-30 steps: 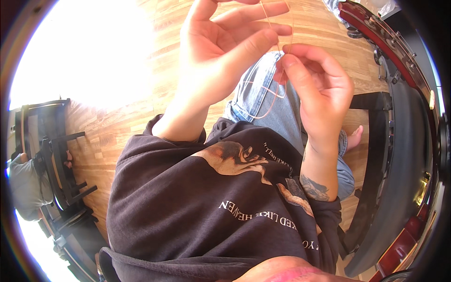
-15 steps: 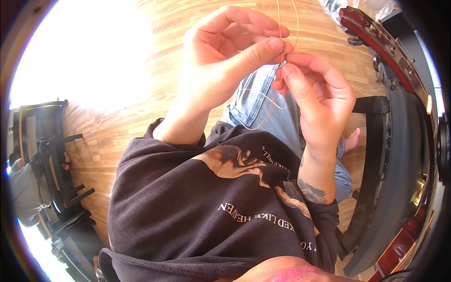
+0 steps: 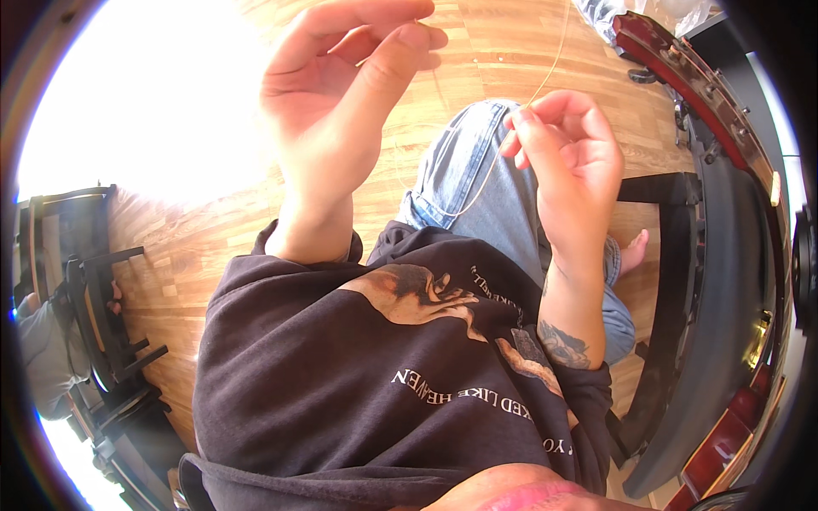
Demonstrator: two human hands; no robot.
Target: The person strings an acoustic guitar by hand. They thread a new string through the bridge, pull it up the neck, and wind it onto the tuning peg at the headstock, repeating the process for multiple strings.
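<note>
A thin pale gold string (image 3: pixel 553 68) runs down from the top edge through my right hand (image 3: pixel 573 166), whose thumb and forefinger pinch it, and hangs in a loop over my jeans (image 3: pixel 473 162). To the upper left, my left hand (image 3: pixel 332 102) is raised with thumb and fingertips pinched close on what seems a fine part of the string, too faint to be sure. Both hands are above my lap, in front of my dark printed sweatshirt (image 3: pixel 324 366).
A red guitar headstock (image 3: pixel 648 47) and a black padded piece (image 3: pixel 716 358) line the right. Black frames (image 3: pixel 85 281) stand at left beside part of a person in grey (image 3: pixel 51 349). Wooden floor (image 3: pixel 187 255) lies below; sunlight glares at upper left.
My left hand has moved left and away from my right hand, which stays pinched and has shifted slightly left. The string loop now slants between them.
</note>
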